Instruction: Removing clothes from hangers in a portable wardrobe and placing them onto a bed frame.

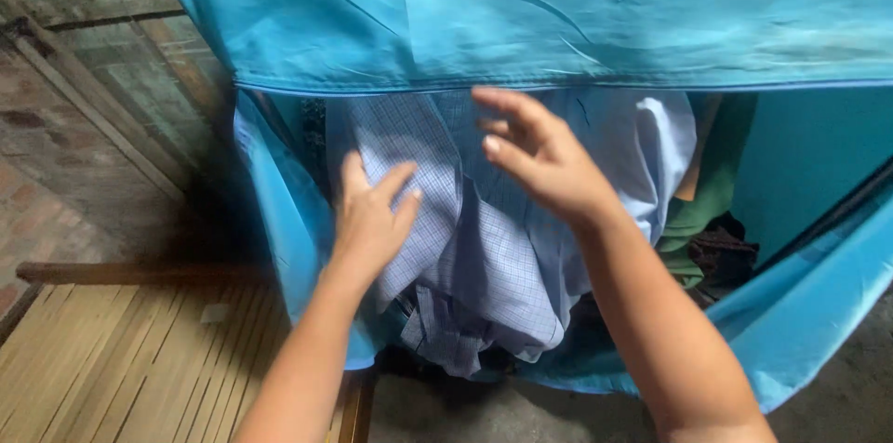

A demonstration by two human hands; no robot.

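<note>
Weathered brick wall [56, 155] and rough timber boards are seen at the left, with a slatted bamboo platform [139, 359] below, its strips pale and ridged. Bare concrete floor [521, 410] is seen underneath. A fabric wardrobe [521, 15] of smooth, creased turquoise cloth fills the upper frame; its front flap is lifted, and the lower cover sags at the right around a dark frame bar.

Left hand [370, 220]: laid flat on the checked shirt [465, 266], fingers [398, 178] loosely spread, thumb apart, nothing gripped. Contact with the cloth is made by palm and fingertips only.

Right hand [544, 159]: held in front of the shirt, fingers extended and fanned, relaxed, nothing held. Whether the cloth is touched cannot be told.

Checked shirt: thin woven cotton, fine blue-and-white grid, hung inside the wardrobe opening, bunched in soft folds, hem crumpled at the lower edge of the opening. Just beside it, a plain white garment [665, 141] is hung; further right, a green garment [712, 192] with an orange-brown strip, and dark cloth below.
</note>
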